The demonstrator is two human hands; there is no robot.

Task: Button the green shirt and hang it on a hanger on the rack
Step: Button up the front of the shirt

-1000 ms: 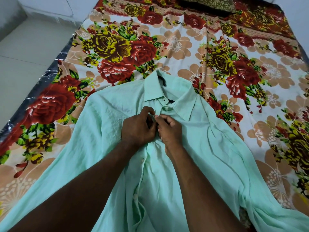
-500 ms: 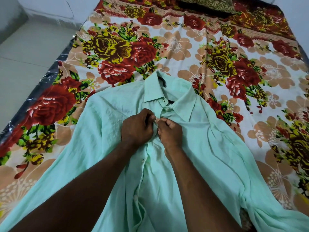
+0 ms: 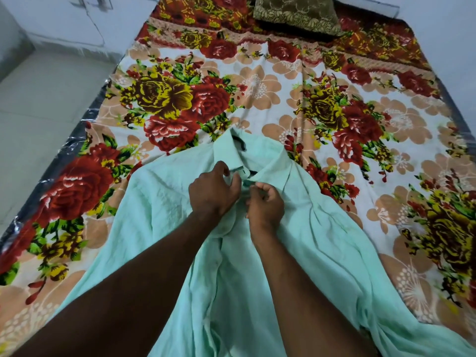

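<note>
green shirt point(image 3: 164, 222) spread front-up on floral bedsheet point(image 3: 257, 81), centre to lower frame, collar point(image 3: 231, 153) toward top. left hand point(image 3: 212, 193) & right hand point(image 3: 265, 204) meet just below collar, each w/ fingers curled, pinching the shirt's front edge. brown pillow point(image 3: 293, 14) at top centre.

Home bedroom. A wide bedsheet printed with red and yellow roses point(image 3: 257, 81) is covering a low mattress; its dark edge, wrapped in shiny clear plastic point(image 3: 73, 141), is showing at the left. An olive-brown brocade pillow point(image 3: 296, 14) is lying at the far end. Pale floor tiles point(image 3: 38, 104) are running alongside.
</note>
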